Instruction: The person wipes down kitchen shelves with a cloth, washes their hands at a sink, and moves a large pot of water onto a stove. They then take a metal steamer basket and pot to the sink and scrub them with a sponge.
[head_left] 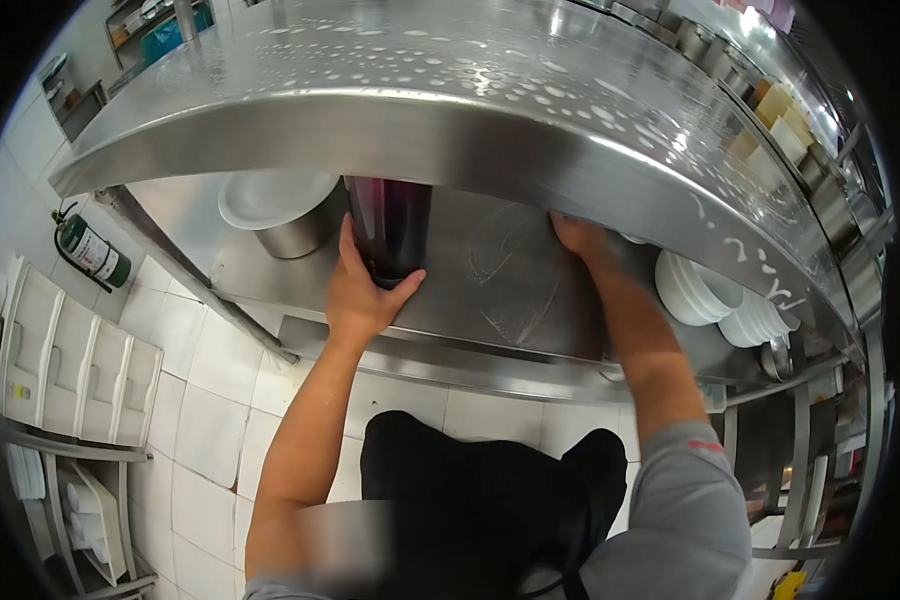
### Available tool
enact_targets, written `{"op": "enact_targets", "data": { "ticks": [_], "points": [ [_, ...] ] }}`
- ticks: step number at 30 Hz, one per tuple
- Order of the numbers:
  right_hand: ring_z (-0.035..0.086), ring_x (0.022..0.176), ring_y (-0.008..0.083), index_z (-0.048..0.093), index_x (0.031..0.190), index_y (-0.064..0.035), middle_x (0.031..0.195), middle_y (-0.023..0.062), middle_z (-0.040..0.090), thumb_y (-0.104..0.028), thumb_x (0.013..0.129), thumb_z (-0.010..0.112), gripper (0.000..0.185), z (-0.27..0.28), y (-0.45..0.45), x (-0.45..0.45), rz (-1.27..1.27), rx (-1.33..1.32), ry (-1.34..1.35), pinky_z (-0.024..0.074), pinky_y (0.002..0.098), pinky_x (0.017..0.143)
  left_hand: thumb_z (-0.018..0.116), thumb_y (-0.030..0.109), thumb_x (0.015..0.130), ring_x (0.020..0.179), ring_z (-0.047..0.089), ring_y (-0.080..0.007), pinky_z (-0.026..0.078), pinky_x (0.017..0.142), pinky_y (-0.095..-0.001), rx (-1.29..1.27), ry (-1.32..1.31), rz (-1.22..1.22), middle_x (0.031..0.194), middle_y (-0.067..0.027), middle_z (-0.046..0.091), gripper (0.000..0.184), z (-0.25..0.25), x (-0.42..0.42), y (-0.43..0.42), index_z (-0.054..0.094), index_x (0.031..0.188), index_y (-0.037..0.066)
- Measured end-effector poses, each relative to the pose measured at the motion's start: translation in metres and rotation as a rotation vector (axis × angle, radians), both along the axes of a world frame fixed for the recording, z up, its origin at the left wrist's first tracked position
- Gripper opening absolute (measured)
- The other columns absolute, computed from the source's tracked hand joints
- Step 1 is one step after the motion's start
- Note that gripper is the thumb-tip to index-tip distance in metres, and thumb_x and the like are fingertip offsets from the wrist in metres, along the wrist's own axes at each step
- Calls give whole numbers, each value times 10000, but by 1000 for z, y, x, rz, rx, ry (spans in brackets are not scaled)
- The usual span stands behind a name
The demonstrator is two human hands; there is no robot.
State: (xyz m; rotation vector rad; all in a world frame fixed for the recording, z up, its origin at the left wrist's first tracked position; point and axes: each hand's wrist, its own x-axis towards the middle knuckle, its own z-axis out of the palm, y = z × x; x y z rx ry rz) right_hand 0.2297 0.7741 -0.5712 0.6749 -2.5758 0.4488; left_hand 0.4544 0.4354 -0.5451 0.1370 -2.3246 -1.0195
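Note:
My left hand [362, 296] is around the base of a tall container of dark red liquid [390, 235], fingers on its left side and thumb on its right. The container stands on the steel lower shelf [470, 270]; its upper part is hidden by the worktop edge. My right hand [575, 234] reaches beneath the worktop, further right on the same shelf. Its fingers are largely hidden by the worktop edge, so what they touch cannot be made out. Left of the container is a steel pot [300, 235] with a white lid or plate [275, 200] on top.
Suds and water drops cover the steel worktop [410, 60] above my hands. Stacked white bowls [695, 290] sit at the shelf's right. A fire extinguisher [90, 250] and a white drawer-like rack [75, 365] are at left. Metal racks [805, 450] stand at right.

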Motion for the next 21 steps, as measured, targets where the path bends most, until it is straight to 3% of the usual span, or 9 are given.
{"op": "enact_targets", "data": {
  "ticks": [1,4,6,8,12,15,17,18,21],
  "points": [
    [529,1175,392,604,1217,-38,1262,195,586,-305,911,555,408,-6,-13,-16,7,-2,0,407,486,1005,858,413,677,980,644,-337,537,826,-380,17,-8,-10,1210,-245,584,1183,0,-1,0,104,1498,16],
    [573,1134,389,614,1206,-39,1171,212,637,-367,917,528,446,-53,-85,-39,186,-17,783,447,449,986,859,415,676,1004,640,-346,532,845,-381,43,29,-31,1233,-248,570,1189,-8,-4,-1,97,1500,22],
    [478,1278,374,587,1259,-53,1328,202,553,-345,907,531,461,27,-137,56,-28,39,-757,363,456,1092,862,415,673,1019,638,-351,530,855,-382,41,73,-64,1244,-249,564,1195,-11,-5,-2,94,1501,26],
    [451,1312,362,620,1176,-49,1437,121,476,-337,870,586,422,-14,-130,106,285,11,-74,337,508,1097,874,400,663,1061,622,-363,518,888,-380,61,52,-56,1248,-252,564,1209,-8,-3,0,84,1504,38],
    [361,1379,351,574,1229,-42,1482,126,417,-336,854,563,477,11,-50,194,404,117,-184,277,500,1141,888,384,648,1112,600,-370,503,924,-383,47,-20,-23,1275,-264,548,1222,2,1,2,86,1506,48],
    [339,1392,351,533,1295,-35,1496,128,398,-314,853,547,523,3,52,197,150,44,-216,251,495,1153,896,390,629,1124,594,-383,501,930,-392,76,-3,-90,1279,-272,549,1246,6,-1,0,81,1500,32],
    [337,1393,352,519,1315,-27,1502,126,390,-318,852,546,548,15,80,195,61,3,-231,245,493,1156,904,373,609,1140,588,-386,491,944,-404,11,411,-144,1280,-274,555,1226,21,-16,6,127,1482,4],
    [331,1396,351,510,1327,-19,1508,119,384,-331,854,542,568,13,84,195,10,28,-221,239,491,1158,904,373,609,1140,588,-386,491,944,-404,-1,418,-144,1280,-274,555,1226,33,-24,10,127,1482,4],
    [323,1400,350,503,1334,0,1514,107,377,-349,864,534,586,1,90,204,-36,57,-214,233,490,1162,894,260,609,1150,580,-316,455,987,-377,187,45,-71,1260,-225,578,1001,77,-12,28,310,1367,-35]
  ]
}}
